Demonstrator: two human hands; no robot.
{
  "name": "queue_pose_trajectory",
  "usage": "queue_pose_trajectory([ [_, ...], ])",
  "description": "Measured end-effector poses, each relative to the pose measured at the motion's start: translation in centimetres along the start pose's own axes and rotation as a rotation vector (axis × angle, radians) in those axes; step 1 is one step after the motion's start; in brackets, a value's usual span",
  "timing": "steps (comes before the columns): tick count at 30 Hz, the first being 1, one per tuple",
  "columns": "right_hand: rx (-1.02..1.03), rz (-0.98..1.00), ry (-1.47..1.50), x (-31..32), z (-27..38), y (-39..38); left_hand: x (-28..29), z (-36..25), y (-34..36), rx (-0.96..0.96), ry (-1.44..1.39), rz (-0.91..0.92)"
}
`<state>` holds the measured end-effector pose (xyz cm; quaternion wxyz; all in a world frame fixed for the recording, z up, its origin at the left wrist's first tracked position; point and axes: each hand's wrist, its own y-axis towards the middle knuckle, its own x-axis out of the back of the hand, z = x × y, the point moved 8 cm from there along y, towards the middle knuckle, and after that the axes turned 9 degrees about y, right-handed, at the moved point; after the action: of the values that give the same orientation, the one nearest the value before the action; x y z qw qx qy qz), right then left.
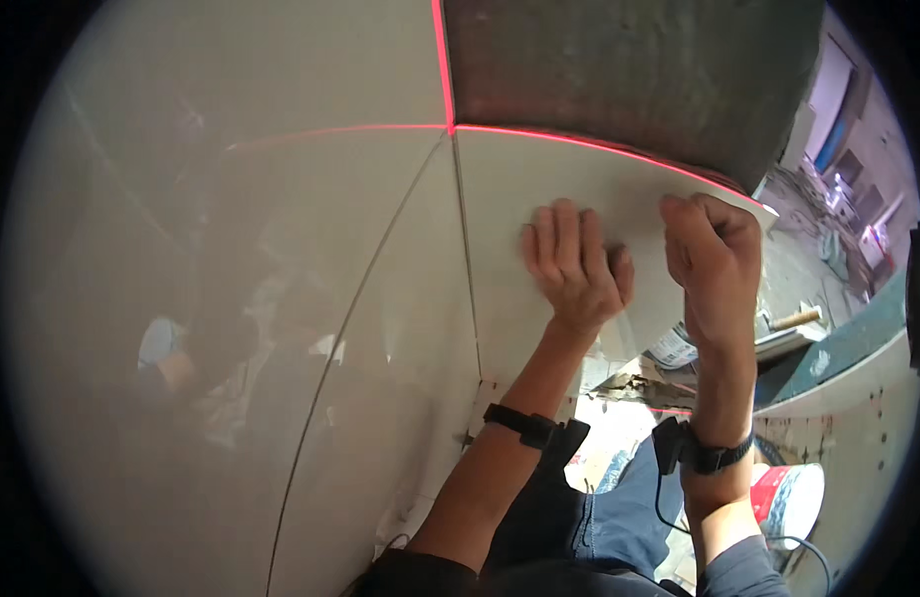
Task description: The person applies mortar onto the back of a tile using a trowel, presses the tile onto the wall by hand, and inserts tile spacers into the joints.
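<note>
A pale glossy wall tile [500, 184] stands in front of me, its top edge lit by a red laser line [599, 145]. My left hand [577, 264] lies against the tile's face with its fingers stretched out. To its right, my right hand [716, 261] is closed in a fist near the tile's right part, and no object shows in it. Whether the fist touches the tile I cannot tell. Both wrists carry black straps with small devices.
Larger glossy tiles [231, 298] cover the wall at left, meeting the front tile at a corner. Above it is bare dark grey wall [629, 65]. A white tin [673, 347], a wooden handle [796, 320] and a red and white bucket [796, 502] stand at right. Rubble lies beyond.
</note>
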<state>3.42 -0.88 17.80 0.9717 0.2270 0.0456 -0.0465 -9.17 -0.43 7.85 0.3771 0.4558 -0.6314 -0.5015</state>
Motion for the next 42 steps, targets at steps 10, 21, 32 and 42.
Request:
queue_pose_trajectory([
  [10,-0.038,0.036,0.113,-0.5,-1.3,0.3,0.2,-0.6,-1.3,-0.023,0.039,-0.073],
  [21,-0.08,-0.084,0.06,-0.6,-1.3,0.3,-0.2,-0.9,-0.5,-0.015,0.088,-0.083],
  [32,-0.014,-0.042,0.001,-1.2,-0.9,0.8,-0.3,-1.3,-0.3,0.017,0.035,-0.099],
  [42,-0.067,0.016,0.001,-2.0,-1.8,-0.2,0.5,-0.8,-0.8,0.056,0.068,-0.129],
])
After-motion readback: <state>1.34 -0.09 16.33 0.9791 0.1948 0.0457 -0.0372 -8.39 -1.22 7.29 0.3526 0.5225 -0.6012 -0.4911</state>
